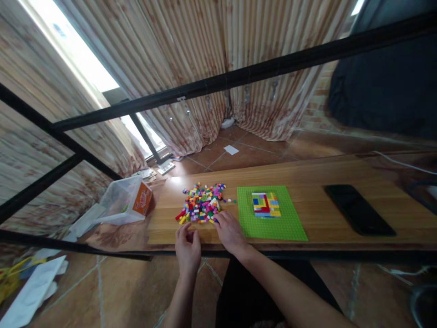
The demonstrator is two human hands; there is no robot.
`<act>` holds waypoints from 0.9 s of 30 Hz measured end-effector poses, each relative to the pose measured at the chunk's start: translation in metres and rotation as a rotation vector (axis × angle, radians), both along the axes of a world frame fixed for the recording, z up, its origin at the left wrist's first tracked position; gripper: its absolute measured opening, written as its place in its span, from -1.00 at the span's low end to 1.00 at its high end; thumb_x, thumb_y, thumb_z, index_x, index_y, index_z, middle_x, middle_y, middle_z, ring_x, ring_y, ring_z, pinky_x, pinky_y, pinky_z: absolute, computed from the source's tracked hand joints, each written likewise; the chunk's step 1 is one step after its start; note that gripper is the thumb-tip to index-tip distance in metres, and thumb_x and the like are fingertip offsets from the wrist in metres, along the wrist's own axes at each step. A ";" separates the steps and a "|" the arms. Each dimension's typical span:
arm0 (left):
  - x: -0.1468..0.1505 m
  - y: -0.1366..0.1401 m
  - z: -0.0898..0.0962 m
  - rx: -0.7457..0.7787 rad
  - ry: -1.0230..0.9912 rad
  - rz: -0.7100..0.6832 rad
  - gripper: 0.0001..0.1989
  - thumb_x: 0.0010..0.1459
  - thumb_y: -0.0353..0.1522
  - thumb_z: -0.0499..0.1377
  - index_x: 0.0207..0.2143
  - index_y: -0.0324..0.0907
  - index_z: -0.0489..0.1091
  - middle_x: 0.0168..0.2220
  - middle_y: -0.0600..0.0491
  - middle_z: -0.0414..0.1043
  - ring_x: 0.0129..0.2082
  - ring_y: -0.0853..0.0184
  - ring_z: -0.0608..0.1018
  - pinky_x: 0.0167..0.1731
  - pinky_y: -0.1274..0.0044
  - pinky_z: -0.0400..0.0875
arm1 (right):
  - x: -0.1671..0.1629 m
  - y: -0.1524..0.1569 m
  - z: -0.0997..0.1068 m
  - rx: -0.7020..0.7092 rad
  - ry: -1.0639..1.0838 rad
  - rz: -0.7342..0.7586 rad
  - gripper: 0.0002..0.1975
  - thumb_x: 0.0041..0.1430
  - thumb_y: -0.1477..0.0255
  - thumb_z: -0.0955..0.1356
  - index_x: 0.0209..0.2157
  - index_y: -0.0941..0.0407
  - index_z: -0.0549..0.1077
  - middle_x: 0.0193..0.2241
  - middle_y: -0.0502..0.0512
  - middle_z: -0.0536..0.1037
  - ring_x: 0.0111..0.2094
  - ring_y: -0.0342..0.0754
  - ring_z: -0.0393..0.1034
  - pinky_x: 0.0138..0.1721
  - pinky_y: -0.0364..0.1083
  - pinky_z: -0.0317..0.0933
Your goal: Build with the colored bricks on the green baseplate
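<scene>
A pile of small toy building bricks in many colours (204,203) lies on the wooden table in front of me. My right hand (231,231) reaches to the pile's near right edge, its fingers extended and the tips touching bricks. My left hand (188,249) rests at the pile's front edge, fingers loosely curled with a gap to the thumb; no brick shows in it. On the right lies a green baseplate (246,225), bearing a low, roughly square build of red, yellow, blue and white bricks (266,205).
A black phone-like slab (358,209) lies at the table's right. Left of the pile stands a clear plastic bin (118,200) with an orange label. A dark metal bar (239,77) crosses beyond the table (307,182), before striped curtains (164,45).
</scene>
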State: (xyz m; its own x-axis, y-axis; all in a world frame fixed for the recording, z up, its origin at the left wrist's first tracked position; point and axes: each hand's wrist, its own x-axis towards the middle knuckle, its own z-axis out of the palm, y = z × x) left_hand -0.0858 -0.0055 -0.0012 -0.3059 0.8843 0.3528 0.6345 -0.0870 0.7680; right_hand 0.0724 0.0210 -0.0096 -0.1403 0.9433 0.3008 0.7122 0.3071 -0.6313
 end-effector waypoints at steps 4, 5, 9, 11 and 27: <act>0.021 -0.004 0.000 -0.074 -0.176 -0.092 -0.69 0.11 -0.27 0.14 -0.11 -0.21 0.39 -0.25 -0.03 0.47 -0.31 0.32 0.52 -0.24 0.47 0.42 | 0.004 -0.001 -0.003 0.015 0.174 -0.005 -0.73 0.22 0.52 0.24 -0.06 0.07 0.40 -0.17 0.12 0.49 -0.08 0.01 0.35 -0.03 -0.01 0.23; 0.025 -0.003 0.000 -0.100 -0.212 -0.116 -0.69 0.13 -0.26 0.14 -0.10 -0.21 0.39 -0.25 -0.04 0.48 -0.30 0.31 0.53 -0.24 0.47 0.42 | 0.004 -0.001 -0.004 0.019 0.216 -0.012 -0.71 0.22 0.51 0.23 -0.04 0.05 0.39 -0.17 0.10 0.49 -0.08 0.00 0.36 -0.04 -0.01 0.24; 0.036 0.008 0.001 -0.171 -0.257 -0.200 -0.69 0.16 -0.26 0.10 -0.09 -0.21 0.40 -0.22 -0.05 0.50 -0.25 0.30 0.53 -0.19 0.45 0.41 | 0.006 -0.002 -0.006 0.023 0.304 -0.034 -0.67 0.20 0.50 0.24 -0.01 0.04 0.39 -0.16 0.09 0.49 -0.12 -0.02 0.40 -0.06 -0.01 0.27; 0.038 0.015 0.002 -0.167 -0.261 -0.234 -0.71 0.16 -0.28 0.10 -0.10 -0.21 0.41 -0.21 -0.04 0.50 -0.23 0.30 0.53 -0.16 0.44 0.39 | 0.006 -0.001 -0.006 0.019 0.310 -0.036 -0.67 0.19 0.50 0.24 -0.02 0.05 0.40 -0.16 0.10 0.49 -0.12 -0.01 0.41 -0.07 -0.01 0.27; 0.034 0.033 0.008 -0.233 -0.646 -0.405 -0.82 -0.01 -0.27 0.26 -0.39 -0.20 0.50 -0.47 0.11 0.47 -0.47 0.43 0.43 -0.39 0.59 0.30 | 0.010 0.001 0.001 -0.136 0.584 0.086 -0.78 0.10 0.43 0.35 -0.17 0.05 0.50 -0.33 0.02 0.52 -0.31 -0.09 0.42 -0.23 -0.08 0.30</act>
State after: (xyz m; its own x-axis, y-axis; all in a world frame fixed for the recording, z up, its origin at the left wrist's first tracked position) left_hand -0.0519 0.0272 0.0064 -0.0258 0.9996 0.0082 0.0113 -0.0079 0.9999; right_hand 0.0823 0.0216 -0.0087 -0.0662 0.9714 0.2281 0.2125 0.2371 -0.9480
